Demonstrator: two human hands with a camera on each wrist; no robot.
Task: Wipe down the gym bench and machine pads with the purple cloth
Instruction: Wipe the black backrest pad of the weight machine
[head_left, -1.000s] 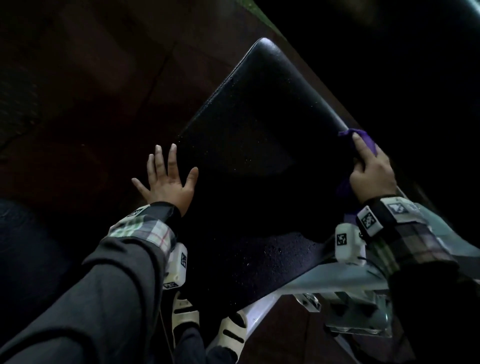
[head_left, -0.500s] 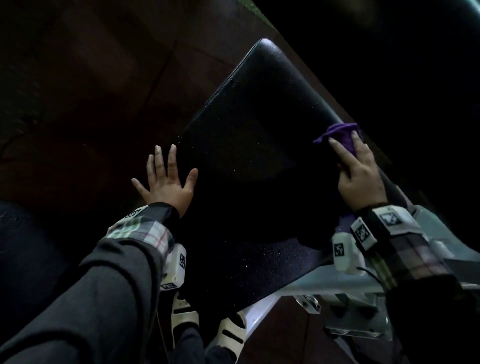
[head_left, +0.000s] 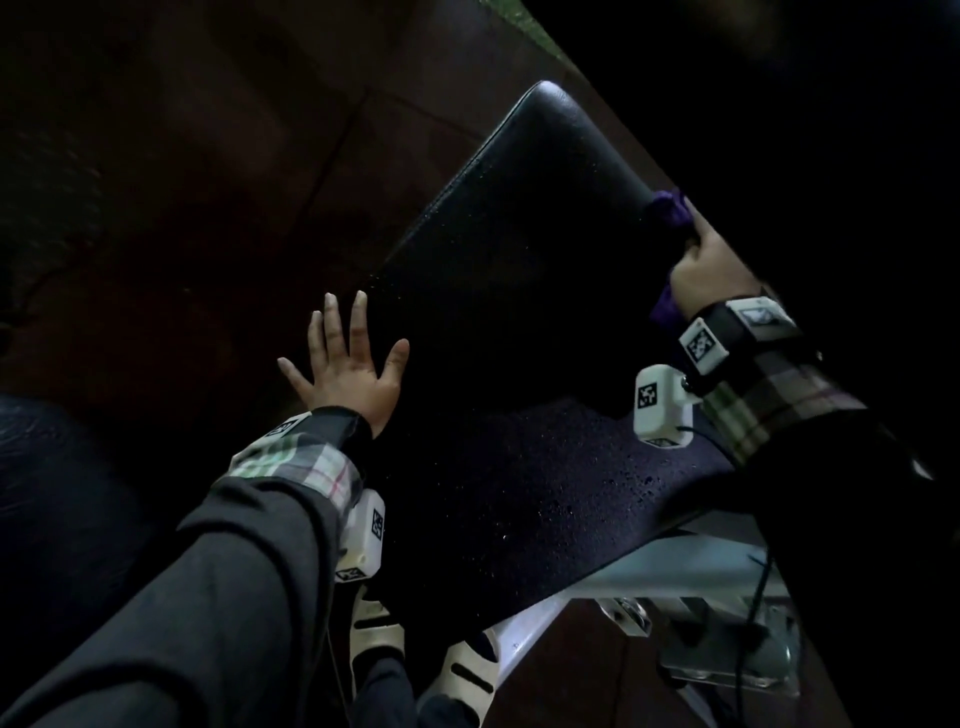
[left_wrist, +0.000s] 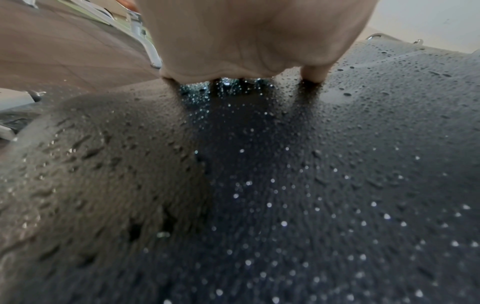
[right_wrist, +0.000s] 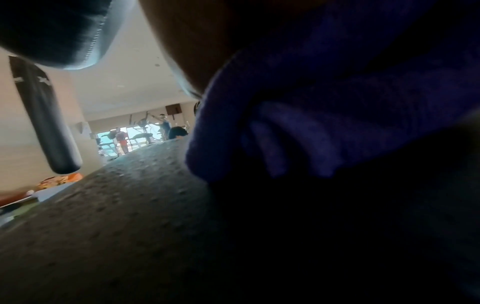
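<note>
On the bench pad's (head_left: 519, 291) right edge, right hand (head_left: 711, 275) grips the bunched purple cloth (head_left: 670, 208). Pad's length runs away toward its far end; left hand (head_left: 348, 369), fingers spread flat, braces the opposite edge.

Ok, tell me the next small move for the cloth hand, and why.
Probably sweep the right hand and its purple cloth leftward across the bench pad, toward the left hand. The cloth sits bunched at the pad's right edge, while droplets speckle the surface nearer the flat left hand, so that stretch looks unwiped.
</note>
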